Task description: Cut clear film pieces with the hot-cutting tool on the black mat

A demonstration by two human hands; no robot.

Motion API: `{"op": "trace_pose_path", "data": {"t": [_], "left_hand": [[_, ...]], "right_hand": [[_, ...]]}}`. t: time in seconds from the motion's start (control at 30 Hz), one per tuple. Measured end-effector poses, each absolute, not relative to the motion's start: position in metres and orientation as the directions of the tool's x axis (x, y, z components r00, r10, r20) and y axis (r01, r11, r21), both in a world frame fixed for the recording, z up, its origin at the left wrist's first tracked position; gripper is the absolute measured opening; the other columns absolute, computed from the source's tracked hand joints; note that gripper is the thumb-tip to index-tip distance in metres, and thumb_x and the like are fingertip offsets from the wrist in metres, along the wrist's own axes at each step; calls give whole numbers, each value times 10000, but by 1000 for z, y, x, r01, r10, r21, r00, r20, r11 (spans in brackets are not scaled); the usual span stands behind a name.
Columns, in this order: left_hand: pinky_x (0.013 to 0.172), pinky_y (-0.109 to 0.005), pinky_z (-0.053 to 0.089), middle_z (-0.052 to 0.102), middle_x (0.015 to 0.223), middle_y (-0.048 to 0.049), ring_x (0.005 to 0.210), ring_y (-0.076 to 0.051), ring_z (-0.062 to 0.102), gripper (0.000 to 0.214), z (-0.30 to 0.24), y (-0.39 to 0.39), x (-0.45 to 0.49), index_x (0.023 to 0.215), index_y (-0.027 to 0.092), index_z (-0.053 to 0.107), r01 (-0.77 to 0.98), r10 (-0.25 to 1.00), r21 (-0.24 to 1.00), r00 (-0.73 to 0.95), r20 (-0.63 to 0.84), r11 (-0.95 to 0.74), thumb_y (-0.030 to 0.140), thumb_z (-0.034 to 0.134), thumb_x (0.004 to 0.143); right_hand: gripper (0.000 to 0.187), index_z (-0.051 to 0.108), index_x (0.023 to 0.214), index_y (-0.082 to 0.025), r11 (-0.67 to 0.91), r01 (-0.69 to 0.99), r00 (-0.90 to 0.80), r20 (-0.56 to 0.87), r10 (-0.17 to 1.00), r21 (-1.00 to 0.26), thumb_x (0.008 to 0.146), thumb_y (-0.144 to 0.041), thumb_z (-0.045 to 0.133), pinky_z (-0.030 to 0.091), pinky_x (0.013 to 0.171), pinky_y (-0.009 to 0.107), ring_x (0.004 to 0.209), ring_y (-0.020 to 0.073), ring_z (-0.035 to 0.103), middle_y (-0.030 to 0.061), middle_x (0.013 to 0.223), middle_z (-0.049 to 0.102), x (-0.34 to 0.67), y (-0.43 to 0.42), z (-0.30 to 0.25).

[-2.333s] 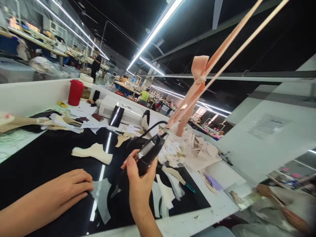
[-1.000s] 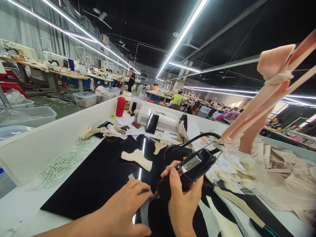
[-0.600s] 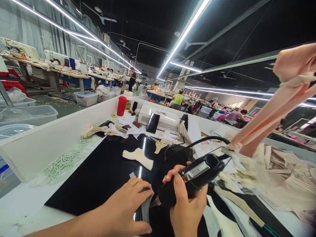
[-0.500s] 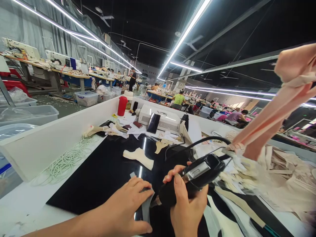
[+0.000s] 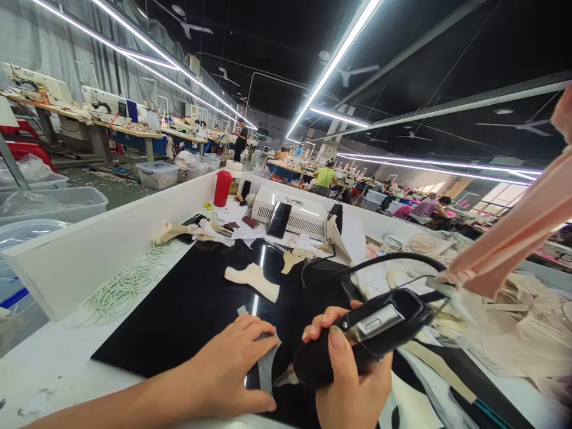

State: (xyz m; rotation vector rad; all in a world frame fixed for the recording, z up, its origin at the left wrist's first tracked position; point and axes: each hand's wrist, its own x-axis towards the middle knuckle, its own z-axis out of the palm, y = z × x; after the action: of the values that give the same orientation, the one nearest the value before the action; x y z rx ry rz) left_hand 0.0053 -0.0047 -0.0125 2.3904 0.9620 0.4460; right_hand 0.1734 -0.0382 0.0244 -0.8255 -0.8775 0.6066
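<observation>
My right hand grips a black corded hand tool, its tip pointing down-left at the black glossy work surface. My left hand lies flat on a thin grey fabric piece, fingers stretched out, pressing it to the surface just left of the tool tip. The tool's black cable loops up and behind it. A cream cut piece lies farther back on the black surface.
A heap of beige cut pieces lies to the right under hanging pink straps. A white machine, a red cup and scraps sit at the back; white cord coils at left. Other people work at distant tables.
The view has swung left and dropped slightly. My left hand moved in next to the tool tip and pressed the grey piece; my right hand kept hold of the tool.
</observation>
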Motion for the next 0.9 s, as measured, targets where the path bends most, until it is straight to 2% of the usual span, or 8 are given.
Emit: {"op": "trace_pose_path", "data": {"t": [0.23,0.67,0.77,0.9], "left_hand": [[1177,-554,385,579,1438,-116,1320,-358,505,784,-18,-5,5,1402,229,625,526,713,582,687,138,-620,437,911,703],[1188,-554,380,582,1455,-135,1356,-375,506,760,-8,-4,6,1381,229,641,528,734,637,673,88,-561,345,918,683],[1188,-541,388,588,1451,-116,1362,-347,516,610,-15,-2,2,1358,247,643,480,743,670,649,163,-566,274,840,781],[1244,-580,269,679,1284,-80,1257,-281,606,258,-23,4,-5,1160,235,717,474,729,622,640,243,-624,162,678,915]], "right_hand": [[421,555,1169,-318,510,-185,538,347,768,-840,844,-392,813,542,672,315,653,121,609,-59,854,643,162,-45,32],[409,532,1164,-284,516,-104,559,379,737,-850,863,-409,779,524,631,309,608,124,601,-65,827,641,159,-40,31],[435,519,1177,-284,523,-88,547,397,737,-848,856,-405,785,527,625,308,609,137,606,-60,824,649,165,-38,31],[455,525,1150,-281,487,-21,556,395,731,-873,828,-437,805,536,646,320,608,148,610,-52,835,658,180,-36,33]]}}
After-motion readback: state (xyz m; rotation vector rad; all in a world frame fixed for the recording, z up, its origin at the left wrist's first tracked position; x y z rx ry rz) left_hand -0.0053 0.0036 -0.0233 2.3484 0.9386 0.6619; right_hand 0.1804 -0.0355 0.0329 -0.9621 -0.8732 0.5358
